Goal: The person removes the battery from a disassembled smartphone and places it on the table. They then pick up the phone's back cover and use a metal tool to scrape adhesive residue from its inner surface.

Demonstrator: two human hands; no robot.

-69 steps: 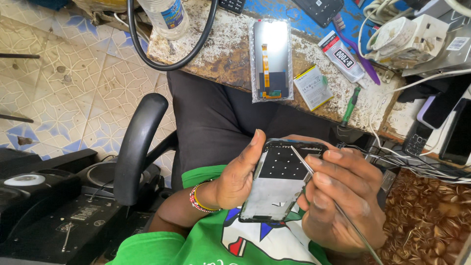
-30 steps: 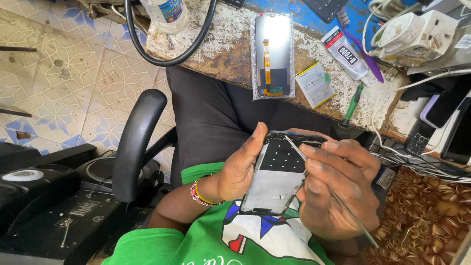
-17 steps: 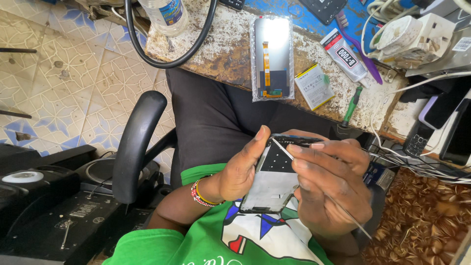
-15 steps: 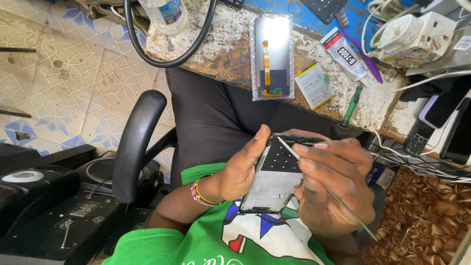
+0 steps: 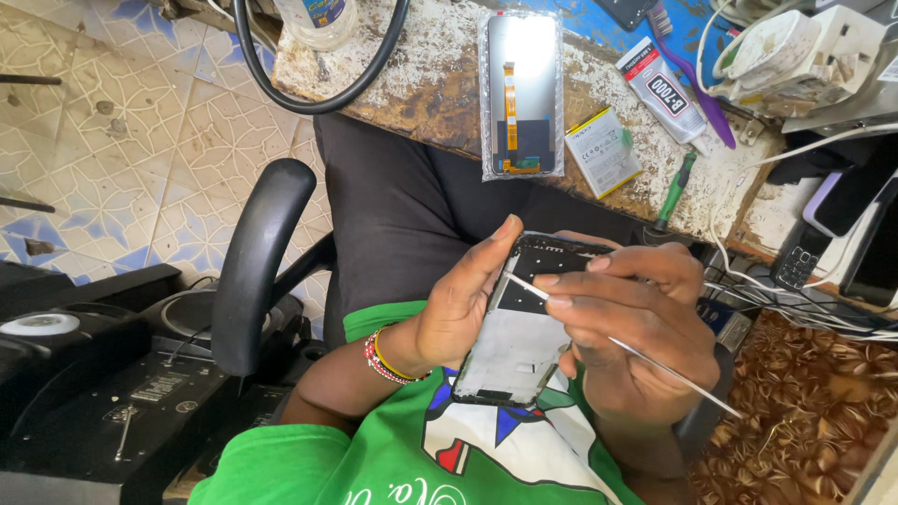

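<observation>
A person's right hand [image 5: 636,327] pinches a thin metal pick [image 5: 622,346] between thumb and fingertips, its tip resting on the upper part of an opened phone frame [image 5: 519,327], while the left hand [image 5: 458,304] clamps that frame along its left edge, thumb stretched up the side and fingers hidden behind it. The frame is held over the person's lap and green shirt [image 5: 468,449], tilted with its dark upper end toward the workbench [image 5: 421,84]. It looks like a light, thin shell, stiff enough to be held by its rims but likely to flex or crack if squeezed across the middle; the bare grey centre plate looks smooth, so the edges, where the left hand already has it, seem the safer hold. The pick is slender and springy-looking, and its free end juts out to the right past the wrist.

A beaded bracelet [image 5: 379,355] circles the left wrist. To the left stands a black chair armrest [image 5: 257,262]. On the far side, the stained bench carries a detached phone screen [image 5: 522,93] with an orange ribbon cable, a small flat battery [image 5: 603,150] just right of it, a tube of glue [image 5: 659,89], a purple toothbrush [image 5: 692,75] and a green-handled screwdriver [image 5: 673,192] at the near edge. A black hose [image 5: 327,98] loops round a plastic bottle [image 5: 318,19] at far left.
</observation>
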